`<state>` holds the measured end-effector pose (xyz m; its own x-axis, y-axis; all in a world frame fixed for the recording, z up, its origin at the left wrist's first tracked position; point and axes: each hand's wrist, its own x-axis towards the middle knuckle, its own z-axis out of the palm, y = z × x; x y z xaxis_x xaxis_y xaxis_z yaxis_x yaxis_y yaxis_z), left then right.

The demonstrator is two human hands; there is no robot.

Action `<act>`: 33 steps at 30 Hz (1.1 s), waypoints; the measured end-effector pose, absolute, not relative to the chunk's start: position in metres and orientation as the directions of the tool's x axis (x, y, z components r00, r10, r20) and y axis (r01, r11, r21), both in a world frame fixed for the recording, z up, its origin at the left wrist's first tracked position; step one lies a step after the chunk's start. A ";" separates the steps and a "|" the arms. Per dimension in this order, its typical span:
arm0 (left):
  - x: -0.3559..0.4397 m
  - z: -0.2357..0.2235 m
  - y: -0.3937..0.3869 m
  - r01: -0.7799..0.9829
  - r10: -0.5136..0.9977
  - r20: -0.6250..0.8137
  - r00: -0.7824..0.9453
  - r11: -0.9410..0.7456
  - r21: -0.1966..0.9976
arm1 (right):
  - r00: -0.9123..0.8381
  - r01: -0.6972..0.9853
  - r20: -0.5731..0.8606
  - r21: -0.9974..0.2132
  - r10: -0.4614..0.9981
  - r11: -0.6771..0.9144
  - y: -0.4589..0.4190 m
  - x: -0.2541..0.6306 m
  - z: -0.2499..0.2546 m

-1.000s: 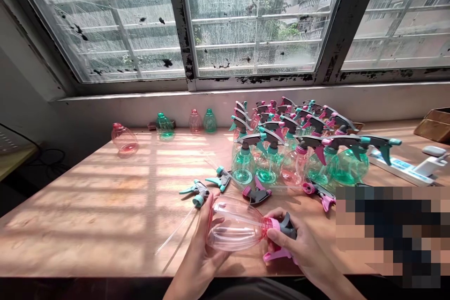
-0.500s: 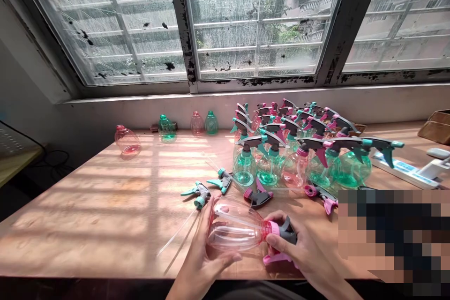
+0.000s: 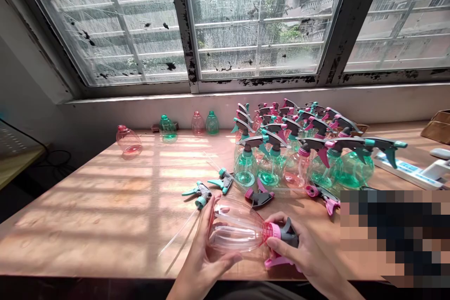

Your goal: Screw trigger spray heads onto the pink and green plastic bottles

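At far left on the table (image 3: 87, 225), a red bottle (image 3: 129, 140) is standing. A teal nozzle (image 3: 202, 194) is lying beside the left hand (image 3: 206, 253), which is cupping the pink bottle (image 3: 242, 234) at its base, thumb spread. I am seeing this bottle resting sideways between both hands, near the front edge. The right hand (image 3: 298, 246) is pinching its collar (image 3: 274, 231). Sprayers (image 3: 244, 171) are standing in rows beyond.

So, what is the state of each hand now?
Left hand: holding the pink bottle near its base.
Right hand: closed on its spray head.
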<state>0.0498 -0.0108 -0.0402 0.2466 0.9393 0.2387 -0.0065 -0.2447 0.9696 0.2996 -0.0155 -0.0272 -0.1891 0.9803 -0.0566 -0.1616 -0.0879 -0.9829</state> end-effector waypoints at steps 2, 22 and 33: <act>0.049 -0.041 -0.010 -0.005 0.936 0.243 0.254 -0.251 0.968 | -0.191 -0.159 -0.053 -0.984 0.980 -0.084 -0.016 0.299 -0.027; 0.046 -0.051 -0.006 0.018 0.919 0.311 0.244 -0.325 0.946 | -0.209 -0.142 -0.073 -0.984 0.975 -0.104 -0.015 0.301 -0.030; 0.047 -0.048 -0.006 -0.012 0.944 0.252 0.212 -0.255 0.967 | -0.227 -0.210 -0.034 -0.974 0.973 -0.083 -0.012 0.300 -0.035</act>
